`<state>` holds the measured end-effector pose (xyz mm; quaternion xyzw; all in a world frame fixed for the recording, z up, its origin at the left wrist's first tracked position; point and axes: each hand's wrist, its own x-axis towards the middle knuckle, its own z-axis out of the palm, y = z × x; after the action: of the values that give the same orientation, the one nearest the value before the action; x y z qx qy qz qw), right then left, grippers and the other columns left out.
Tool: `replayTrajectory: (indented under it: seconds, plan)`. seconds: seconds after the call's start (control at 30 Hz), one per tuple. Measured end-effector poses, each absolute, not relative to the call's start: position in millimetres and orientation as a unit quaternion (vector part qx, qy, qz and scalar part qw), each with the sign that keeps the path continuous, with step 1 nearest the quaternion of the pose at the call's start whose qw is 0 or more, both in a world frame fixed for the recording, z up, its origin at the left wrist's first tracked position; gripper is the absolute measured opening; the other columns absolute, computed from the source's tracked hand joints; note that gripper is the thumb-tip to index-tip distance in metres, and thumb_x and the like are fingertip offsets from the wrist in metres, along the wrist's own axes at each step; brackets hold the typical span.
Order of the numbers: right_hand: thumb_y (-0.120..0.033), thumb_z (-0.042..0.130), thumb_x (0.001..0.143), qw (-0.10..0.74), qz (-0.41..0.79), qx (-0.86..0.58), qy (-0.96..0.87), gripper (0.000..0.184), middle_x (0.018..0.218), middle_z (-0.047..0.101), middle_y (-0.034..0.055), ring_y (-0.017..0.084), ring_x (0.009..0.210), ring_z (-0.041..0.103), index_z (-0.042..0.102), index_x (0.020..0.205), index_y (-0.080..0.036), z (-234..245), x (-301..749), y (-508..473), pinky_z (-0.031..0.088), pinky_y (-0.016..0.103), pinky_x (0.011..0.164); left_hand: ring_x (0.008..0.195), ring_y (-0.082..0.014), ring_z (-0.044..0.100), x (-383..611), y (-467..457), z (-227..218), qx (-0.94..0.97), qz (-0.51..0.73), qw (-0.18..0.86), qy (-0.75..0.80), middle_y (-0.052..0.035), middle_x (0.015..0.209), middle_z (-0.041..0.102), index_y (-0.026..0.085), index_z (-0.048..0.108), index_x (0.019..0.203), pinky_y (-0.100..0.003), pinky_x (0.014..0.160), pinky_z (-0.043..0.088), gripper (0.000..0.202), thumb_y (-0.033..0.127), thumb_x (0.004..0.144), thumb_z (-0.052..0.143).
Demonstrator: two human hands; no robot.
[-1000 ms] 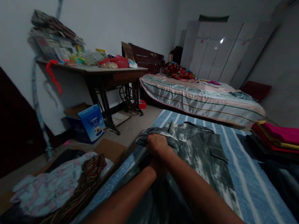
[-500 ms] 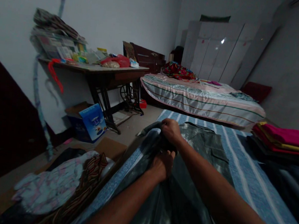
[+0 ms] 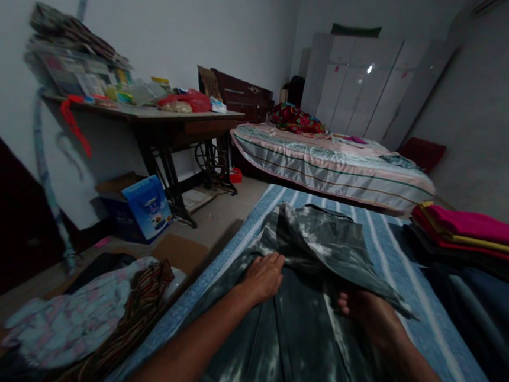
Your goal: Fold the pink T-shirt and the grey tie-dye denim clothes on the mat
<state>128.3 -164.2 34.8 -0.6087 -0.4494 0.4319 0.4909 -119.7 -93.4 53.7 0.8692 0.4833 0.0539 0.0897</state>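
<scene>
A dark grey-green mottled jacket [image 3: 307,344] lies spread over a blue striped cloth, its collar end pointing away from me. My left hand [image 3: 266,277] rests on the jacket's left side, palm down with the fingers laid on the fabric. One sleeve [image 3: 338,249] is folded across the upper part of the jacket, its end reaching out to the right. Below that sleeve's edge is my right hand [image 3: 366,311], turned up with curled fingers closed at the fabric; the sleeve partly covers it.
To the right stands a stack of folded clothes [image 3: 477,234], with dark folded trousers [image 3: 480,312] nearer me. Crumpled clothes [image 3: 78,318] and a blue carton [image 3: 141,208] sit at the left. A sewing-machine table [image 3: 145,116] and a bed [image 3: 328,162] are farther back.
My right hand has moved from the jacket's upper left across to the right, bringing the sleeve over. My left hand has shifted slightly left and flattened onto the fabric.
</scene>
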Motion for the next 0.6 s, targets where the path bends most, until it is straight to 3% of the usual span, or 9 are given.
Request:
replayTrajectory:
  seconds: [0.1,0.17,0.23,0.3,0.43,0.53,0.6]
  plan:
    - [-0.049,0.061,0.071,0.460,0.561,-0.590,-0.354,0.029,0.067,0.067,0.0074,0.023,0.061,0.066,0.061,0.077,-0.021,38,126,-181,0.053,0.035,0.057,0.128,-0.0275,0.046,-123,-95,57,0.874,0.063,0.094,0.473,-0.0158,0.138,0.051,0.015,0.049,0.130,-0.043,0.104,0.036,0.043,0.019,0.087,0.044]
    - [-0.054,0.063,0.071,0.433,0.552,-0.593,-0.396,0.036,0.063,0.065,0.0047,0.021,0.058,0.064,0.061,0.081,-0.019,44,125,-188,0.050,0.031,0.053,0.130,-0.0262,0.044,-127,-98,61,0.875,0.063,0.091,0.471,-0.0146,0.140,0.049,0.016,0.049,0.130,-0.041,0.106,0.035,0.043,0.019,0.087,0.046]
    - [-0.056,0.059,0.074,0.412,0.473,-0.604,-0.492,0.037,0.063,0.064,0.0037,0.021,0.058,0.063,0.061,0.080,-0.019,50,127,-195,0.048,0.031,0.053,0.132,-0.0252,0.041,-134,-102,68,0.871,0.059,0.078,0.481,-0.0136,0.142,0.048,0.017,0.050,0.128,-0.040,0.108,0.032,0.042,0.019,0.087,0.047]
    - [-0.052,0.054,0.079,0.403,0.320,-0.624,-0.588,0.034,0.069,0.066,0.0049,0.022,0.063,0.063,0.063,0.083,-0.020,53,132,-200,0.049,0.033,0.057,0.133,-0.0250,0.040,-145,-108,75,0.862,0.050,0.056,0.502,-0.0132,0.143,0.047,0.016,0.052,0.126,-0.040,0.109,0.030,0.040,0.019,0.086,0.048]
    - [-0.039,0.048,0.084,0.354,-0.005,-0.631,-0.690,0.029,0.097,0.067,0.0105,0.027,0.088,0.063,0.063,0.102,-0.022,45,147,-208,0.050,0.040,0.078,0.125,-0.0271,0.047,-180,-122,87,0.810,0.029,0.021,0.585,-0.0149,0.133,0.054,0.014,0.054,0.120,-0.039,0.104,0.035,0.036,0.021,0.086,0.049]
    - [-0.032,0.049,0.081,0.269,-0.084,-0.626,-0.727,0.040,0.117,0.061,0.0137,0.031,0.110,0.056,0.058,0.119,-0.021,27,159,-210,0.047,0.045,0.091,0.112,-0.0270,0.057,-213,-134,86,0.765,0.022,0.042,0.642,-0.0153,0.117,0.062,0.012,0.056,0.116,-0.035,0.093,0.041,0.034,0.025,0.086,0.047]
    - [-0.027,0.046,0.079,0.230,-0.091,-0.642,-0.725,0.047,0.121,0.059,0.0141,0.031,0.113,0.055,0.054,0.125,-0.021,12,168,-211,0.047,0.046,0.091,0.100,-0.0246,0.062,-233,-142,82,0.740,0.027,0.091,0.666,-0.0117,0.107,0.066,0.015,0.057,0.113,-0.031,0.085,0.044,0.033,0.029,0.084,0.048]
